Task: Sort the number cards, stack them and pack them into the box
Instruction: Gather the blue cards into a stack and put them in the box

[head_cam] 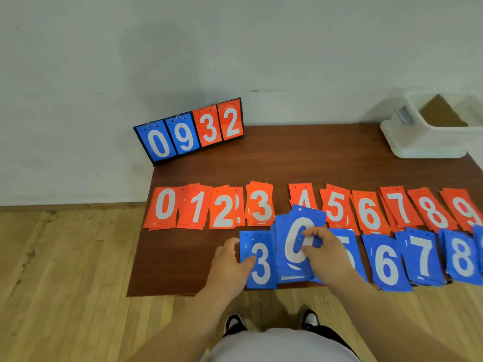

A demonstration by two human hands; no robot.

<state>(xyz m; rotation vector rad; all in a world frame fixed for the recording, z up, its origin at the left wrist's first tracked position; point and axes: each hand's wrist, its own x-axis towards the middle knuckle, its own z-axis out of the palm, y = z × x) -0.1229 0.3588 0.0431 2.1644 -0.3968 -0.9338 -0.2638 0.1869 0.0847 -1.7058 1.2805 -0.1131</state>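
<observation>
Red number cards lie in a row from 0 [163,208] to 9 [464,209] on the dark wooden board [183,262]. In front of them lie blue piles: 3 [260,267], 6 [386,265], 7 [423,256] and 8 [461,257]. My right hand [326,253] pinches the blue 0 card [296,239] on top of a thick blue stack, covering most of a blue 5. My left hand [230,259] rests at the left edge of the blue 3 pile, thumb on the card. The white plastic box [428,142] stands at the back right.
A flip scoreboard [190,131] showing 0 9 3 2 stands at the board's back left corner against the wall. The board lies on a light wooden floor [65,270]. My shoes [235,325] are just in front of its near edge.
</observation>
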